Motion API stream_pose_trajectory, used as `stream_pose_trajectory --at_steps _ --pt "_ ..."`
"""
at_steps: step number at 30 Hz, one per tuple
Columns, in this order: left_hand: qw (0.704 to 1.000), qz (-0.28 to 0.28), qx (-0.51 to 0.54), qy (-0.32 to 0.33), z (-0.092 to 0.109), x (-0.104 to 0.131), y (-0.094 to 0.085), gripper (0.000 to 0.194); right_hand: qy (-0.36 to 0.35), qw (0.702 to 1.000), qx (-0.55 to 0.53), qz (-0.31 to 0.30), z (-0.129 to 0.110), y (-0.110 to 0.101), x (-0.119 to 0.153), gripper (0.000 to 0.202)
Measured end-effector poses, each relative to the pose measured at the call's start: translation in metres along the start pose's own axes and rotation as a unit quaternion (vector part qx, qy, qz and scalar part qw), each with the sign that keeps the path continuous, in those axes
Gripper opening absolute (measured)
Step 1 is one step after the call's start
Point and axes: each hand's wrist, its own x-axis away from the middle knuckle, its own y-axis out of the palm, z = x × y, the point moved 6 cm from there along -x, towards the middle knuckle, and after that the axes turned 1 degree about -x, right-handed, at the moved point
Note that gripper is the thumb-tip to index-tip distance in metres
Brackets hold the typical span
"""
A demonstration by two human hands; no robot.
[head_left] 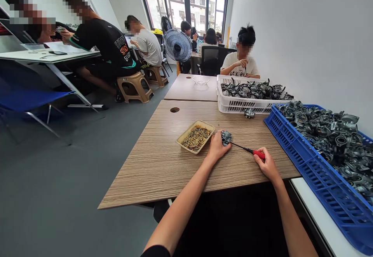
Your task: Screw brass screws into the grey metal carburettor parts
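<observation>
My left hand (217,147) is closed around a small grey metal part (225,137) above the wooden table (157,152). In my right hand (267,164) is the red handle of a screwdriver (258,154). Its thin dark shaft points left, and the tip meets the metal part or lies right beside it. Just left of my left hand stands a beige tray (179,139) holding many small brass-coloured pieces.
A blue basket (314,171) full of metal parts stands at the right. Behind it is a white basket (233,104) with more parts, and one loose part (249,113) lies at its front. A person sits beyond.
</observation>
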Motion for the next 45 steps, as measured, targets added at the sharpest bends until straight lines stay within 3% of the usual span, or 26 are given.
stream_pose_trajectory --at_steps 22,34,45 --pt "1.0 0.005 0.004 -0.005 -0.0079 0.002 0.0055 0.063 -0.005 1.0 0.007 0.003 0.0004 0.0 -0.0006 0.038" --pt "1.0 0.002 0.006 -0.001 -0.0056 0.0018 0.0042 0.061 0.01 1.0 -0.003 0.0 0.0024 0.0002 0.001 0.032" --pt "1.0 -0.002 0.008 -0.001 -0.0037 0.0006 0.0028 0.059 0.002 1.0 0.008 0.003 0.0003 -0.001 -0.0006 0.039"
